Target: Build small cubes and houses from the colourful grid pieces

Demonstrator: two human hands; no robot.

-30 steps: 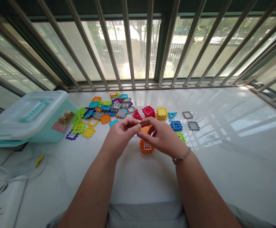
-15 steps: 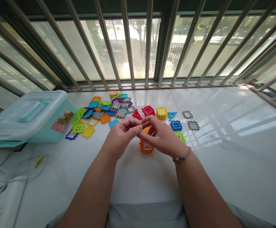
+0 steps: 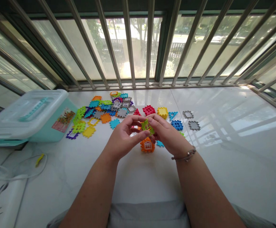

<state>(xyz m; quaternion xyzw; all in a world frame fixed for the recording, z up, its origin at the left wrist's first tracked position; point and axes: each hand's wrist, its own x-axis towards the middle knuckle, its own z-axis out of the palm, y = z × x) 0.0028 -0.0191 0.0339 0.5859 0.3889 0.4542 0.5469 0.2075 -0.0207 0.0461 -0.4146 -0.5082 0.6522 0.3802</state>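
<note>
Both hands meet above the white marble sill (image 3: 223, 148) and pinch a small lime-green toothed tile piece (image 3: 147, 125). My left hand (image 3: 126, 137) holds it from the left with thumb and fingers. My right hand (image 3: 170, 136) grips it from the right. Just below the hands stands an orange cube of tiles (image 3: 147, 145) with a white window panel. A small teal tile (image 3: 160, 143) lies beside it.
A pile of coloured tiles (image 3: 104, 110) spreads at the back left. Red cube (image 3: 148, 110), yellow cube (image 3: 162, 112), blue tile (image 3: 177, 125) and grey tiles (image 3: 193, 125) lie behind the hands. A teal storage box (image 3: 31, 115) stands left. Window bars (image 3: 149, 44) close the far edge.
The green piece has turned so that its face shows between my fingers. Both hands shifted slightly right and spread apart a little.
</note>
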